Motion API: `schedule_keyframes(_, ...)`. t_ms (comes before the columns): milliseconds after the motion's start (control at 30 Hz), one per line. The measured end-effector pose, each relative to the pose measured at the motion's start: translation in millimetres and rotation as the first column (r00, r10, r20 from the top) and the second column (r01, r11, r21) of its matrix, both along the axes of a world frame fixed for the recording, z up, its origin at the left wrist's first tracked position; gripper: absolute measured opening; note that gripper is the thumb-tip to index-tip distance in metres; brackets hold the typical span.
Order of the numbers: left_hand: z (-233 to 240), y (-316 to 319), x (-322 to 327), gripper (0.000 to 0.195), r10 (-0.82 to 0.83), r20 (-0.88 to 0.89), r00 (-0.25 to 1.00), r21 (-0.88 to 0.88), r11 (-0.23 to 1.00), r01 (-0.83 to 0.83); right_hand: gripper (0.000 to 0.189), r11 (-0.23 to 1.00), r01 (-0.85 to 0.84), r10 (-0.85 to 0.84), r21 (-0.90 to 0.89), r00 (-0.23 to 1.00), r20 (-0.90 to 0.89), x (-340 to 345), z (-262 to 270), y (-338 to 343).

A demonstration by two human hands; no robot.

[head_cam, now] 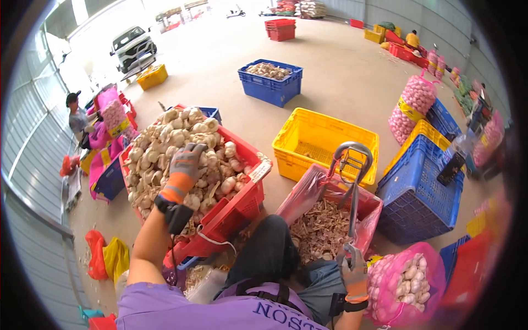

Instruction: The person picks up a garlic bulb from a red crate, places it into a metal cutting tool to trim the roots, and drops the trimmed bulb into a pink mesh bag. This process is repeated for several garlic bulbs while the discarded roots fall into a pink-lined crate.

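Observation:
In a grey and orange glove, my left hand point(185, 165) rests on a heap of garlic bulbs point(177, 134). Its fingers curl down among the bulbs, and whether they grip one is hidden. The heap fills a red plastic crate point(241, 206) on my left. My right hand point(354, 268), gloved alike, is by my right thigh, close to the lower end of a bent metal bar stand point(354, 206). I cannot tell if its fingers hold anything. Beneath the bar, a plastic-lined red crate point(373, 210) contains garlic trimmings point(317, 231).
A pink mesh bag point(433, 268) of trimmed garlic stands right of my right hand. Ahead sit a yellow crate point(284, 156) and a blue crate point(268, 88) of garlic. A blue crate stack point(416, 198) on the right bears a phone point(451, 169). A person point(78, 117) stands at left.

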State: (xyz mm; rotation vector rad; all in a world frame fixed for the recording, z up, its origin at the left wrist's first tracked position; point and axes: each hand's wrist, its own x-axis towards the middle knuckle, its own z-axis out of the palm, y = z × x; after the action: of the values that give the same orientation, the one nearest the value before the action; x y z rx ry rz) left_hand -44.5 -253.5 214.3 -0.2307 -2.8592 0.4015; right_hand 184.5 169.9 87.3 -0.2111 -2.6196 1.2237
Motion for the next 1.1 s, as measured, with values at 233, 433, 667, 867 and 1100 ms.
schedule_keyframes(233,-27,97,60,0.074,-0.601,-0.178,0.779,0.902,-0.416,-0.115,0.031,0.989,-0.053,0.067,-0.14,0.993,0.098,-8,44,-14)
schedule_keyframes(433,-86,175,84,0.071,-0.787,-0.203,0.582,0.876,-0.412,-0.252,0.043,0.665,-0.081,0.201,-0.743,0.977,0.074,-48,34,-55)
schedule_keyframes(667,-97,232,101,0.06,-0.845,-0.046,0.533,0.977,-0.148,-0.15,0.049,0.475,0.0,0.214,-0.88,0.97,0.115,-60,36,-38)
schedule_keyframes(867,-95,246,92,0.055,-0.793,-0.035,0.608,0.953,0.157,0.26,0.035,0.943,0.121,-0.151,-0.308,0.986,-0.074,-58,-18,-40)
schedule_keyframes(1100,-117,254,89,0.055,-0.807,-0.002,0.591,0.987,-0.096,-0.127,0.032,0.419,0.292,-0.048,-0.86,0.953,0.3,-57,-42,-12)
